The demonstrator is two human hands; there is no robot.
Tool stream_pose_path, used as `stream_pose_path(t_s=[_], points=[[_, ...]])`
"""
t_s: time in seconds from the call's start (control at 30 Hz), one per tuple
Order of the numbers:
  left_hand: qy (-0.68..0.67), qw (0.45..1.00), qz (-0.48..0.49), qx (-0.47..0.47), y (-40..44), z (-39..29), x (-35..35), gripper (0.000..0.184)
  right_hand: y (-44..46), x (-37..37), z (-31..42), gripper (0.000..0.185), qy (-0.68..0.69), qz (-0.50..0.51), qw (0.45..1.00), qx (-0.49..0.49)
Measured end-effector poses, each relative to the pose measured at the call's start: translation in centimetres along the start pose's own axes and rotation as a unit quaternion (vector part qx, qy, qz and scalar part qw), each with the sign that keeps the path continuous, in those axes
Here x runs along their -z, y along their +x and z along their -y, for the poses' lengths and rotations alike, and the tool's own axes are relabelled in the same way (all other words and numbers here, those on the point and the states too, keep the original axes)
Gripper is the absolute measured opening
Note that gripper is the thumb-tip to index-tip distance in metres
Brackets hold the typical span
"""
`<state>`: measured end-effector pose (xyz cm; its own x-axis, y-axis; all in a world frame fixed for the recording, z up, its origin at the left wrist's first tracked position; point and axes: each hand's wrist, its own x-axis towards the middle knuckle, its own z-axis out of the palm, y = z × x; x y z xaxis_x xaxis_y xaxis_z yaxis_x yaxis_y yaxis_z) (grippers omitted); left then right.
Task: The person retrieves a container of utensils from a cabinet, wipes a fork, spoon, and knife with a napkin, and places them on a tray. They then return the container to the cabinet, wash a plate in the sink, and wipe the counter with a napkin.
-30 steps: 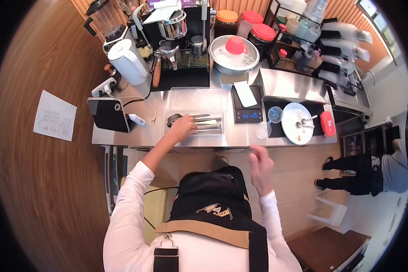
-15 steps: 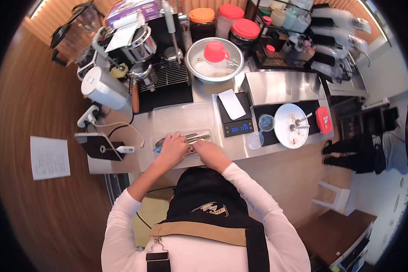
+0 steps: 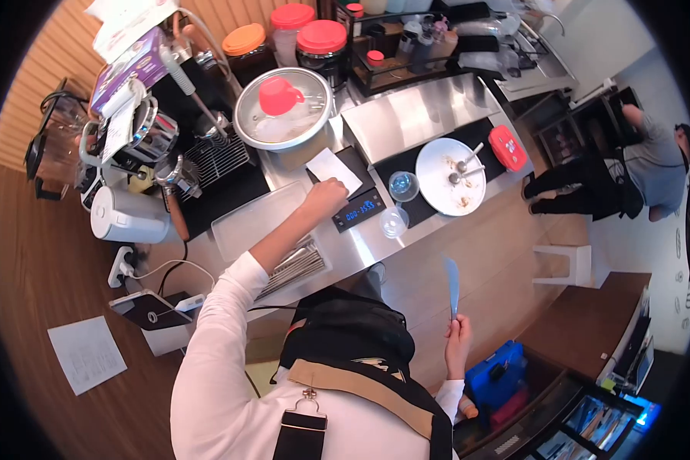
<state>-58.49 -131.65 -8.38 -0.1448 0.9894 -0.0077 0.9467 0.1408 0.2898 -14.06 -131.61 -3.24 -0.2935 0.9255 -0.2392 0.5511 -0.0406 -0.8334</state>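
In my right hand (image 3: pixel 458 337) is a blue spatula-like blade (image 3: pixel 453 284), held upright over the floor to the right. My left hand (image 3: pixel 326 198) is closed at the lower edge of a white paper (image 3: pixel 333 172), which lies on the black digital scale (image 3: pixel 358 211). Whether its fingers grip the paper is hard to make out. Below my left forearm, a clear container (image 3: pixel 314 267) holds metal utensils. Two clear cups (image 3: pixel 403 186) stand right of the scale, beside a white plate (image 3: pixel 429 178) with spoons and brown residue.
A steel bowl (image 3: pixel 249 138) with a red cup (image 3: pixel 280 96) sits behind the scale. At the left are an espresso machine, a white kettle (image 3: pixel 126 215) and a tablet (image 3: pixel 147 310). A red case (image 3: pixel 507 149) lies beyond the plate. Another person (image 3: pixel 652 157) stands at the right.
Both hands have left the utensil container. My left hand moved right to the paper; my right hand moved right and down with the blue blade. The view has turned.
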Motion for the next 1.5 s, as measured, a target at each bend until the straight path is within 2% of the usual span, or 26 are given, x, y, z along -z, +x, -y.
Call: stream_pose_path(t_s=[0.07, 0.17, 0.37, 0.47, 0.57, 0.67, 0.7, 0.8, 0.87, 1.03, 1.13, 1.23, 1.33, 1.43, 1.5], points=[[-0.02, 0.999, -0.029, -0.022, -0.5, 0.6, -0.9, 0.012, -1.3, 0.1, -1.7, 0.01, 0.057, -0.023, 0.997, -0.051], [-0.046, 0.996, -0.061, -0.046, -0.7, 1.3, -0.9, 0.008, -1.8, -0.2, -1.6, 0.01, 0.088, -0.035, 0.993, -0.069], [-0.134, 0.986, -0.09, -0.041, -0.5, 2.1, -0.7, 0.008, 0.7, -1.0, -0.6, 0.012, 0.111, 0.02, 0.993, -0.035], [-0.202, 0.965, -0.165, 0.025, -0.4, 1.7, 0.8, 0.006, 2.3, -1.8, 1.9, 0.011, 0.135, 0.046, 0.989, -0.027], [-0.268, 0.9, -0.324, 0.109, -0.5, -0.3, 6.0, 0.013, 4.7, -4.5, 4.4, 0.013, 0.17, 0.105, 0.98, 0.016], [-0.362, 0.843, -0.353, 0.184, -2.4, -2.3, 10.7, 0.017, 6.4, -8.5, 10.4, 0.015, 0.268, 0.188, 0.944, 0.033], [-0.436, 0.815, -0.333, 0.185, -3.3, -2.3, 11.0, 0.016, 6.6, -9.9, 12.2, 0.015, 0.306, 0.222, 0.925, 0.039], [-0.728, 0.6, -0.295, 0.15, -4.7, -5.7, 12.1, 0.012, 5.6, -13.5, 17.0, 0.017, 0.351, 0.276, 0.894, 0.039], [-0.764, 0.558, -0.297, 0.126, -5.5, -7.2, 12.6, 0.008, 4.8, -15.1, 17.8, 0.017, 0.35, 0.282, 0.892, 0.038], [-0.743, 0.541, -0.37, 0.133, -6.3, -8.9, 13.1, 0.011, 3.9, -15.9, 17.9, 0.019, 0.335, 0.264, 0.902, 0.073], [-0.732, 0.554, -0.377, 0.123, -6.5, -9.2, 13.2, 0.011, 3.7, -15.4, 18.6, 0.022, 0.314, 0.255, 0.909, 0.098], [-0.761, 0.533, -0.343, 0.14, -6.8, -10.2, 14.6, 0.017, 3.9, -14.9, 18.8, 0.024, 0.292, 0.246, 0.916, 0.118], [-0.782, 0.551, -0.289, 0.045, -7.1, -10.5, 15.3, 0.035, 4.2, -14.1, 18.8, 0.025, 0.278, 0.236, 0.92, 0.143], [-0.746, 0.612, -0.259, 0.046, -7.0, -11.0, 16.2, 0.047, 4.3, -13.7, 18.8, 0.026, 0.268, 0.225, 0.922, 0.168], [-0.743, 0.619, -0.249, 0.045, -7.0, -11.1, 16.3, 0.046, 4.3, -13.4, 18.8, 0.026, 0.263, 0.218, 0.922, 0.18]])
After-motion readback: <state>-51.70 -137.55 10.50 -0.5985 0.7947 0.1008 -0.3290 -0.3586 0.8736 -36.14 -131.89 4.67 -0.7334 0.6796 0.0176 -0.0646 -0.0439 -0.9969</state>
